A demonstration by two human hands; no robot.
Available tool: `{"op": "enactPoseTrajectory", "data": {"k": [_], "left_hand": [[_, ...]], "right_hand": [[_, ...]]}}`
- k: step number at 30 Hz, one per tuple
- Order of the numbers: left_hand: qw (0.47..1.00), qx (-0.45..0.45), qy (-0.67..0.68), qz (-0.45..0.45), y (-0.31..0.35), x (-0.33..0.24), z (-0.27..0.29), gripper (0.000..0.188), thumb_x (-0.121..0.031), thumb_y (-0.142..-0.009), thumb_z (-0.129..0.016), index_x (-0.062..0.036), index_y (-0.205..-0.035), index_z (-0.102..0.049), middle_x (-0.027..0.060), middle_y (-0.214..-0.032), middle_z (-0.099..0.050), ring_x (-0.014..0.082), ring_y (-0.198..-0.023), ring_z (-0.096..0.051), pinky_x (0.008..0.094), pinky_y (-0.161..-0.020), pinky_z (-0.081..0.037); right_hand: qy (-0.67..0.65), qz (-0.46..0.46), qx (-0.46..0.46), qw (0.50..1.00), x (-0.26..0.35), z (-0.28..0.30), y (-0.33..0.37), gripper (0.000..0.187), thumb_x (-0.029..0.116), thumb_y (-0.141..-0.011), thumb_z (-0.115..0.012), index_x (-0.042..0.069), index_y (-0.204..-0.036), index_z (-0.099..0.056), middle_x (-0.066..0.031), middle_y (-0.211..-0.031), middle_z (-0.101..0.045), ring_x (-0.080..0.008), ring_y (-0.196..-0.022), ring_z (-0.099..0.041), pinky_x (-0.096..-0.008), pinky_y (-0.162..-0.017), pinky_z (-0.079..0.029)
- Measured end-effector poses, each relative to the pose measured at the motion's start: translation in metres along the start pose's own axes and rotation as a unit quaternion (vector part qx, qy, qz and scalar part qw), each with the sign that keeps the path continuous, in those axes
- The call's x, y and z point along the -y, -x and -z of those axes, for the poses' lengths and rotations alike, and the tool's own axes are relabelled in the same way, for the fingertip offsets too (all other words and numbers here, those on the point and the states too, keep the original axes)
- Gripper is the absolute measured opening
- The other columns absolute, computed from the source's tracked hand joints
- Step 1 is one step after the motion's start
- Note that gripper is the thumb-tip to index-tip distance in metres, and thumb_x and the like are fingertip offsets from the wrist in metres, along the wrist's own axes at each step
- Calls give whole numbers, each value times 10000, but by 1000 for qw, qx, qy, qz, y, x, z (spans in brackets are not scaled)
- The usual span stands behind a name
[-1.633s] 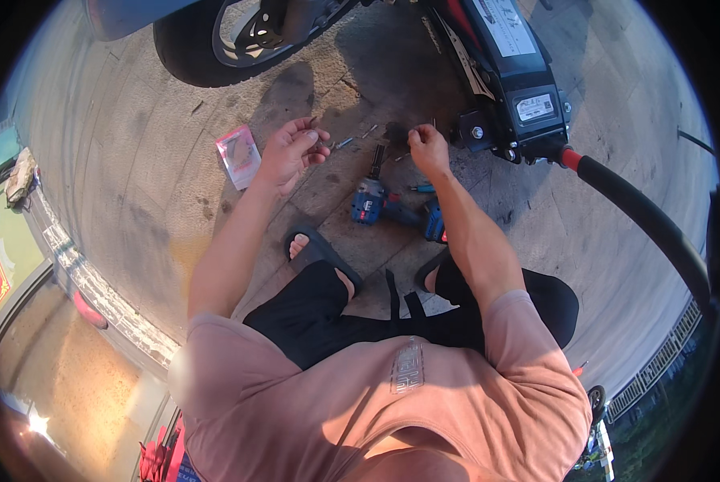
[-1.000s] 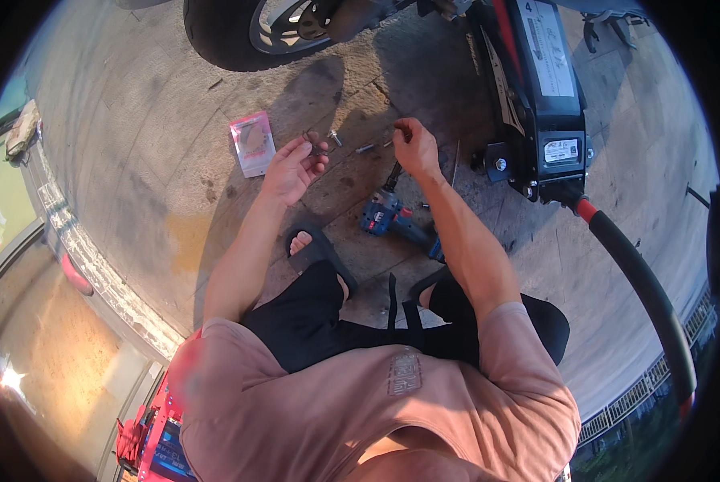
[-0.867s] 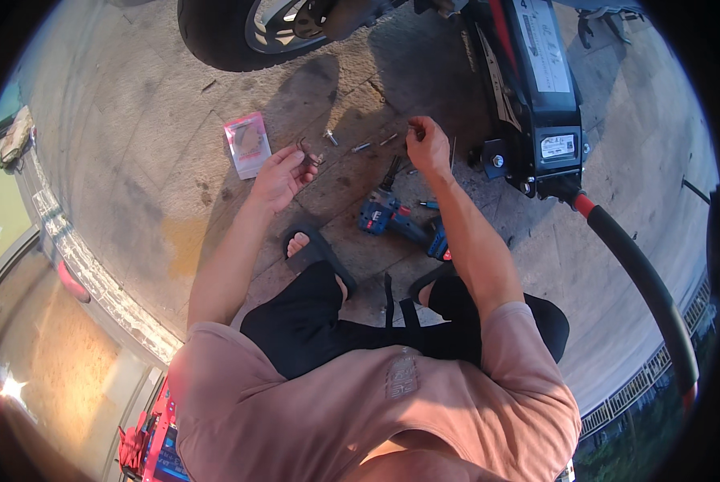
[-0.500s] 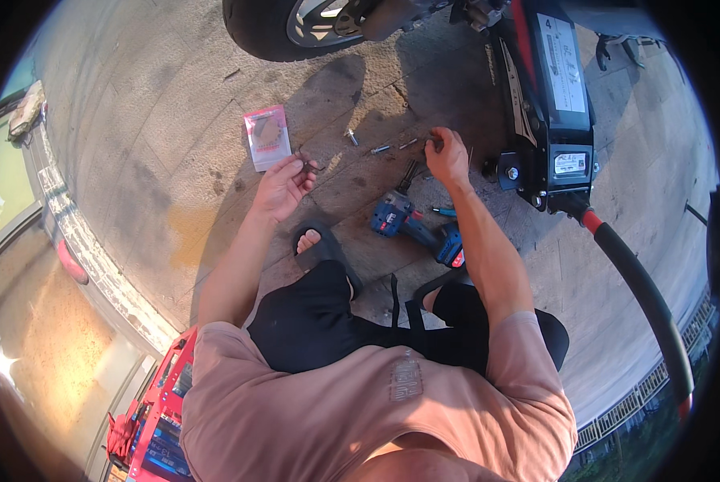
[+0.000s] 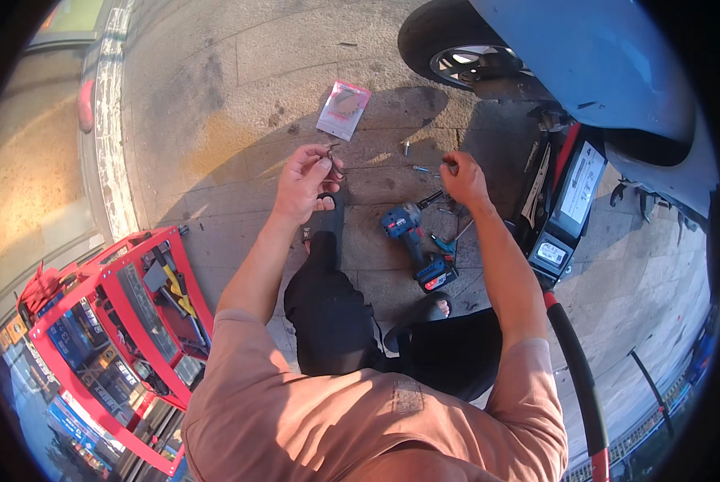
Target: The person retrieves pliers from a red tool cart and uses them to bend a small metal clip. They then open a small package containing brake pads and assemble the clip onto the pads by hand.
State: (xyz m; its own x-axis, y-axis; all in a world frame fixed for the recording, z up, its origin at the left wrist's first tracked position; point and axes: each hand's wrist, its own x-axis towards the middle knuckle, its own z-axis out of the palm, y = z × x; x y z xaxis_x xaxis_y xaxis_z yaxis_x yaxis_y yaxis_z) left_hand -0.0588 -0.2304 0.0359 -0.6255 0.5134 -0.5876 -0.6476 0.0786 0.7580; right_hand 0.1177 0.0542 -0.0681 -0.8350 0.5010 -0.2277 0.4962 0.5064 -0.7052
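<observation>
My left hand (image 5: 303, 186) is pinched round a small, dark, bent metal piece (image 5: 335, 163), which sticks out past the fingertips. Beyond it lies a flat clear packet (image 5: 344, 112) with pink print. My right hand (image 5: 466, 183) is closed low over the paving; whatever its fingertips hold is hidden. Close to its fingers are a silver bolt (image 5: 421, 169) and, farther off, another bolt (image 5: 406, 149). A blue-and-black cordless impact wrench (image 5: 414, 238) with a long socket lies between my hands, nearer my feet. Beside it rests a teal-handled tool (image 5: 443, 244).
A scooter wheel (image 5: 448, 48) and pale blue body panel (image 5: 593, 60) stand at far right. Below them is a black jack (image 5: 564, 205) with a long padded handle (image 5: 581, 377). A red tool cart (image 5: 103, 283) stands on the left, beside a doorway sill (image 5: 117, 161).
The view has swung left, showing more of the red cart. My left leg has shifted. The bent metal piece stays in my left hand, now held up more toward me.
</observation>
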Motion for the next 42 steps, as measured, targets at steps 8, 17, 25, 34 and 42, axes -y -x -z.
{"op": "enactPoseTrajectory", "data": {"k": [8,17,25,34,42], "left_hand": [[964,-187,110,-153,256,0,28,109,-123,-1001,-555,-120,-1111,-549,82,-1045,-655,200,-912,-669,341,-665,-581],[883,-295,175,-322,417,8,39,50,-104,-1016,-518,-106,-1060,-542,67,-1075,-626,231,-1031,-667,358,-735,-605],[888,-322,174,-278,389,32,134,74,-94,-971,-565,-41,-1022,-557,74,-935,-644,181,-837,-665,318,-688,-571],[887,-320,-137,-303,361,13,252,185,-139,-907,-581,6,-1021,-576,118,-807,-656,198,-699,-650,360,-627,-512],[883,-292,-184,-319,358,10,314,179,-127,-844,-586,-32,-994,-602,162,-875,-673,341,-853,-665,425,-735,-507]], "right_hand": [[19,205,196,959,144,-48,-21,231,202,-871,-662,54,-1047,-681,-132,-959,-699,-257,-806,-682,-363,-754,-536],[-40,407,373,833,361,-131,84,275,198,-886,-652,28,-1100,-680,-118,-969,-720,-203,-804,-689,-338,-743,-540],[-161,618,295,711,676,-135,191,209,117,-910,-649,37,-1101,-674,-96,-954,-717,-160,-789,-685,-273,-675,-531],[8,766,290,574,910,-210,353,257,126,-885,-654,-17,-1098,-642,-105,-882,-700,-161,-830,-666,-305,-775,-531],[249,754,374,479,955,-265,432,451,237,-819,-731,6,-1184,-599,-173,-1129,-661,-277,-1034,-632,-395,-901,-494]]}}
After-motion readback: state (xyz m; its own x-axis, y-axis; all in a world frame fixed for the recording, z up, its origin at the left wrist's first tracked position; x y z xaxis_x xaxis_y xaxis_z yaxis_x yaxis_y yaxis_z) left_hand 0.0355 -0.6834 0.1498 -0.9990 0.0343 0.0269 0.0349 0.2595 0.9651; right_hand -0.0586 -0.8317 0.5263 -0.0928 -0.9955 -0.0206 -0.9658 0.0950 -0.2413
